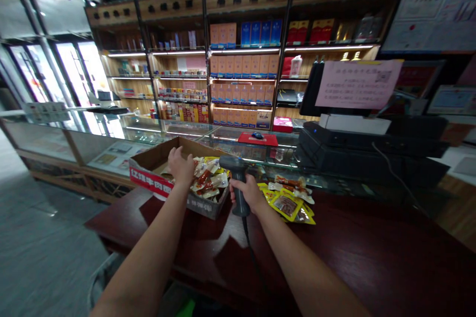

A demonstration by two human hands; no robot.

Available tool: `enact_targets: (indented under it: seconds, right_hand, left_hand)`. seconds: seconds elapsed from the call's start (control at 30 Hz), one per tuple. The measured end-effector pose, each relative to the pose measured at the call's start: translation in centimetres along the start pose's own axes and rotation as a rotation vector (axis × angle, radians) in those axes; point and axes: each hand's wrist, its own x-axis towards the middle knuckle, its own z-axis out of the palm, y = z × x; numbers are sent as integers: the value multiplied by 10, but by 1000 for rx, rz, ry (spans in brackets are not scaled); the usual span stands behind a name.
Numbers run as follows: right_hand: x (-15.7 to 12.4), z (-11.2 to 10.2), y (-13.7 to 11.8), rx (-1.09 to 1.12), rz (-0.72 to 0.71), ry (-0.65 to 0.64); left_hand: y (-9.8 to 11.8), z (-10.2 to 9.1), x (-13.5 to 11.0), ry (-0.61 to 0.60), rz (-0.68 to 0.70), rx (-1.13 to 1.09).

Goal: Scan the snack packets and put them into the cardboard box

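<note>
My right hand (pixel 250 192) is wrapped round the handle of a dark barcode scanner (pixel 234 168), its head pointing left over a cardboard box (pixel 148 161). The scanner's cable runs down along my forearm. My left hand (pixel 180 164) reaches into the box and rests on the pile of small snack packets (pixel 208 181) inside; its fingers curl down among them, and I cannot make out whether they grip one. A heap of yellow and red snack packets (pixel 288 203) lies on the dark wooden counter (pixel 372 257) just right of the scanner.
A black cash register (pixel 357 143) with a pink paper notice (pixel 357 84) stands at the right. Behind the box runs a glass display counter (pixel 111 129) with a red mouse pad (pixel 258 138). Lit shelves of boxed goods (pixel 241 84) line the back wall.
</note>
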Motion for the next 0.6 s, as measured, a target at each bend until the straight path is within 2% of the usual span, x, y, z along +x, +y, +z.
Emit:
enact_targets:
  seconds: [0.07, 0.13, 0.2, 0.3, 0.37, 0.4, 0.43, 0.47, 0.53, 0.6]
  right_hand:
    - [-4, -8, 1, 0, 2, 15]
    - [-8, -21, 3, -13, -2, 39]
    - [-14, -38, 5, -51, -1, 83]
    - [-26, -72, 9, -126, -7, 196]
    - [-35, -98, 14, -147, -14, 286]
    - [-40, -110, 16, -148, -4, 334]
    - [-44, -122, 18, -135, -1, 371]
    - [-48, -133, 21, -117, -6, 409]
    - [-54, -150, 25, -84, -10, 468]
    - [-57, -161, 30, -55, -19, 491]
  left_hand:
    - [15, 2, -11, 28, 119, -92]
    - [33, 7, -29, -38, 201, -189]
    - [50, 18, -54, -221, 216, -235]
    - [63, 44, -97, -659, 209, -107]
    - [61, 64, -124, -968, 110, 46]
    - [58, 75, -137, -1115, 6, 107]
    - [54, 86, -148, -1234, -106, 129]
    - [50, 97, -158, -1298, -233, 138]
    - [42, 117, -175, -1299, -422, 74]
    - [36, 133, -186, -1191, -510, -94]
